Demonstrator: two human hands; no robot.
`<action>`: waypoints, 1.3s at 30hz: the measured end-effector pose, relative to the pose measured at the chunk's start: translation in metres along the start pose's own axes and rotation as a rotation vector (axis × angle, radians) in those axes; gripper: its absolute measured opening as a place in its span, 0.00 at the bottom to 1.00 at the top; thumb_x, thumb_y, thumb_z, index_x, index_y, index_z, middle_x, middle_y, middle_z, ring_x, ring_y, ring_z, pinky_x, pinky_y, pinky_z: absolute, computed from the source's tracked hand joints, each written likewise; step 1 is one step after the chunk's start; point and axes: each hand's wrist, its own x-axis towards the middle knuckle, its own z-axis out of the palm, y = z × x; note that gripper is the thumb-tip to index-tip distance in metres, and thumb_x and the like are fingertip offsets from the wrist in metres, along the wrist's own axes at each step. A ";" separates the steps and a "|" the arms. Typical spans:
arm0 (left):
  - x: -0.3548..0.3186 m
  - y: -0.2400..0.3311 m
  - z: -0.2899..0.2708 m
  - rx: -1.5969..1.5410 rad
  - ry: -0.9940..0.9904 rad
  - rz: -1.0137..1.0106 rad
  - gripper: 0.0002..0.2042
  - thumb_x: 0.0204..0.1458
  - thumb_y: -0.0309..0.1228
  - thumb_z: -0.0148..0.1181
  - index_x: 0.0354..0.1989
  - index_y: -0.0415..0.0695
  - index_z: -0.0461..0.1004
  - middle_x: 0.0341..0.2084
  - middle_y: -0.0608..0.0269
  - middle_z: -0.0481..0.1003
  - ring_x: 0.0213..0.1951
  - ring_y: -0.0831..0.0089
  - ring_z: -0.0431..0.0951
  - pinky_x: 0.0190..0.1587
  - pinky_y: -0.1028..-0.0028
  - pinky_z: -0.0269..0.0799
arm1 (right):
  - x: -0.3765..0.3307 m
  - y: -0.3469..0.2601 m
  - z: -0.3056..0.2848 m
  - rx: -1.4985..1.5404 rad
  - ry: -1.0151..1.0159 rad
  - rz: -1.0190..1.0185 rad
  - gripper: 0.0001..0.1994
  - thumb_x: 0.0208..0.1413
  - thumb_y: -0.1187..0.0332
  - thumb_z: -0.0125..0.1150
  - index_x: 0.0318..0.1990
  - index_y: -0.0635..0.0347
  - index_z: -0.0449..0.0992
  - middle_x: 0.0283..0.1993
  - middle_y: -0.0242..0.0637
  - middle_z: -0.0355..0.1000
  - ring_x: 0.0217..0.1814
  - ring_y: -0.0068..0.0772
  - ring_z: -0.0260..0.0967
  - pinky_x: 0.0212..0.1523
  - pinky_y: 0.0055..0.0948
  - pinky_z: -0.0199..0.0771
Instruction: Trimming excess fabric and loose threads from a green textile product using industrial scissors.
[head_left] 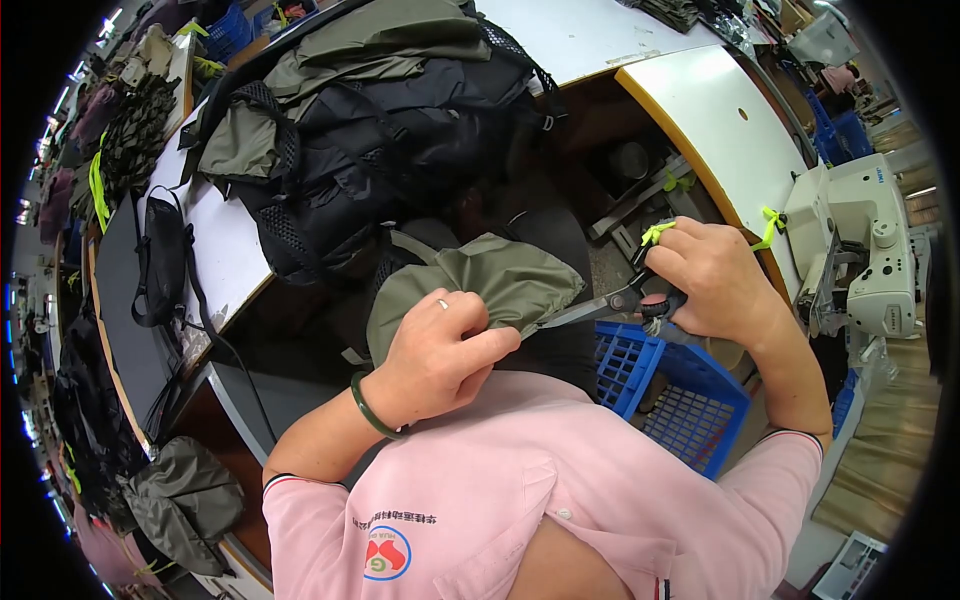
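As I watch through the head camera, the wearer's left hand (pixel 435 350) is closed, fingers curled and thumb pressed in, pinching the olive-green, thin, creased fabric piece (pixel 495 272). Right hand (pixel 718 285) is wrapped around the dark handles of the metal scissors (pixel 585 312), fingers bent through the grip; a neon yellow-green ribbon (pixel 657 233) shows at its knuckles. Blades point left; tips reach the fabric's lower right edge, just beside the left hand. I cannot tell whether they bite into it.

Fabric lies in front of the pink shirt (pixel 590 450), mostly beyond the left hand and well to the left of the right one.

Beyond it, the black and olive fabric bag (pixel 400 120) is heaped on the white worktop (pixel 570 35), mesh and straps showing. To the right I log a white, yellow-edged table panel (pixel 705 110) and a white sewing machine (pixel 885 250). Below the scissors sits a blue, lattice-walled plastic basket (pixel 690 420).
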 end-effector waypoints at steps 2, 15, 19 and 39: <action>0.000 0.000 0.000 -0.001 -0.001 -0.003 0.15 0.34 0.18 0.62 0.32 0.49 0.75 0.23 0.65 0.61 0.24 0.68 0.64 0.28 0.71 0.60 | 0.000 0.000 0.000 -0.028 -0.001 -0.002 0.15 0.36 0.65 0.73 0.29 0.58 0.71 0.31 0.35 0.71 0.37 0.38 0.72 0.33 0.35 0.74; -0.001 0.001 0.001 -0.030 -0.013 -0.004 0.16 0.33 0.17 0.61 0.33 0.48 0.75 0.23 0.65 0.62 0.24 0.67 0.65 0.28 0.70 0.61 | -0.006 0.004 -0.002 0.004 -0.042 0.045 0.16 0.36 0.66 0.74 0.30 0.60 0.72 0.30 0.38 0.72 0.36 0.41 0.73 0.32 0.35 0.73; 0.002 -0.001 -0.001 -0.110 -0.060 -0.051 0.16 0.35 0.17 0.60 0.36 0.45 0.73 0.25 0.62 0.64 0.26 0.64 0.68 0.30 0.70 0.64 | 0.012 -0.005 0.003 0.340 0.184 0.078 0.16 0.35 0.71 0.74 0.31 0.62 0.71 0.30 0.40 0.70 0.35 0.45 0.71 0.33 0.37 0.71; -0.014 -0.012 -0.009 -0.510 -0.077 -0.512 0.11 0.49 0.29 0.69 0.37 0.41 0.75 0.32 0.61 0.72 0.34 0.70 0.74 0.39 0.74 0.72 | 0.033 -0.020 0.033 1.189 -0.116 0.400 0.13 0.45 0.77 0.71 0.33 0.61 0.70 0.29 0.26 0.66 0.31 0.14 0.61 0.34 0.18 0.64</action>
